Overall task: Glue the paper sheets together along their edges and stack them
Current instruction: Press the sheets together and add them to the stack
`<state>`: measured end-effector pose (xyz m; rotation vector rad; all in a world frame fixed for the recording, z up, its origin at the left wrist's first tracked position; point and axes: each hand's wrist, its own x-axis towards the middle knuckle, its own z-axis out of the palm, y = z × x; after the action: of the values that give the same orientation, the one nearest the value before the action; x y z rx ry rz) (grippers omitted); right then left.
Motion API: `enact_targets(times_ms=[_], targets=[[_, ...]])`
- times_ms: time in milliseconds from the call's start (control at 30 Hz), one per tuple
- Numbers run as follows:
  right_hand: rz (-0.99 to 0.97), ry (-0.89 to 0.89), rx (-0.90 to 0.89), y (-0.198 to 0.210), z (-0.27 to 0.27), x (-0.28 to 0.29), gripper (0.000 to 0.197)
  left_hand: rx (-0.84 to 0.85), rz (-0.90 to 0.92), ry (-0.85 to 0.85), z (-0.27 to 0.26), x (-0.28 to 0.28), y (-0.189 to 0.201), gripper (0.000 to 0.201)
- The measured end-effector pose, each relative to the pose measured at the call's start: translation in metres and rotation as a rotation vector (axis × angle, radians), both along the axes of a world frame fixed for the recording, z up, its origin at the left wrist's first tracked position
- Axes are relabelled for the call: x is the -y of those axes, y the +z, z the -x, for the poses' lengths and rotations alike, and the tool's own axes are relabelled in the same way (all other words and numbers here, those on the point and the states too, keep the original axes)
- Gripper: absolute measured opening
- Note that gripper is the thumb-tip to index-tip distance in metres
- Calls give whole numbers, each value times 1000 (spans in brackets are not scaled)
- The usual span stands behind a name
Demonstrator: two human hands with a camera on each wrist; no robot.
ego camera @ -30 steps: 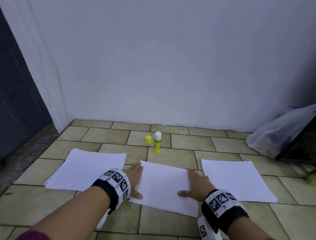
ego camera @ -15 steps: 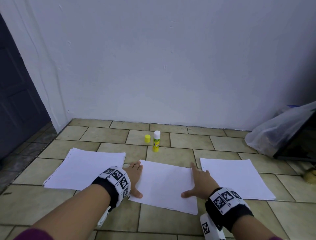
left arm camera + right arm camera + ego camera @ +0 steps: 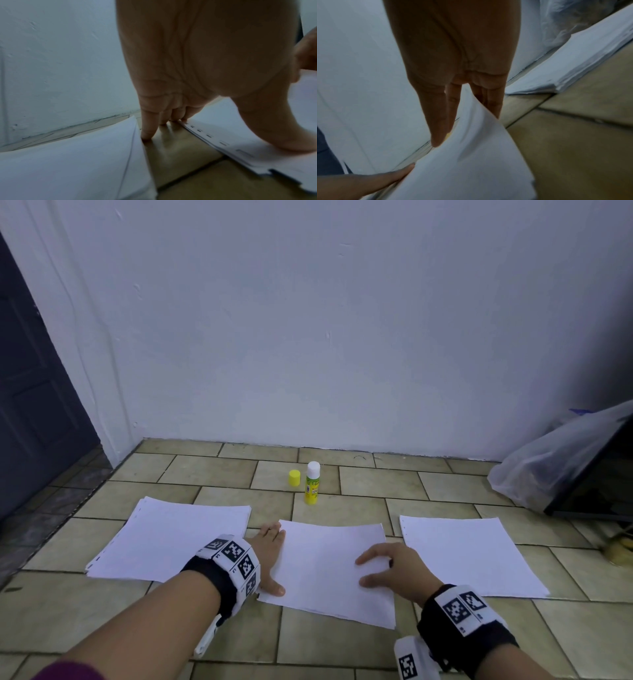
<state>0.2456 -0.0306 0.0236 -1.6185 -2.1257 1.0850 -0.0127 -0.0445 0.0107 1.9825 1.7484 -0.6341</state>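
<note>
the middle sheets point(image 3: 329, 563) lie on the tiled floor point(image 3: 342, 642) between two other paper piles. your left hand point(image 3: 270, 556) lies flat, thumb pressing their left edge; your right hand point(image 3: 390, 568) has its fingers point(image 3: 440, 121) lifting the right edge, which curls up (thin, floppy, creases easily). take hold at the edges, lightly, and keep one side pinned.

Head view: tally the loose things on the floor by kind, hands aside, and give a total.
Paper piles: 3, left, middle, right
Glue stick: 1
Yellow cap: 1
Plastic bag: 1
Total: 6
</note>
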Motion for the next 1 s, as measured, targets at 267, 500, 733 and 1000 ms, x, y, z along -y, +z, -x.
enact_targets(times_ms=[267, 500, 733, 1000], targets=[[227, -52, -119, 2, -8, -3, 30, -12, -3, 21, -3, -1, -5, 107], [107, -103, -16, 12, -25, -25, 39, -47, 16, -17, -6, -1, -4, 107], [-79, -207, -142, 54, -71, -43, 40, -84, -2, -7, -9, -3, -1, 103], [-263, -486, -347, 87, -91, -98, 33, -115, -34, -45, -17, -10, 8, 106]])
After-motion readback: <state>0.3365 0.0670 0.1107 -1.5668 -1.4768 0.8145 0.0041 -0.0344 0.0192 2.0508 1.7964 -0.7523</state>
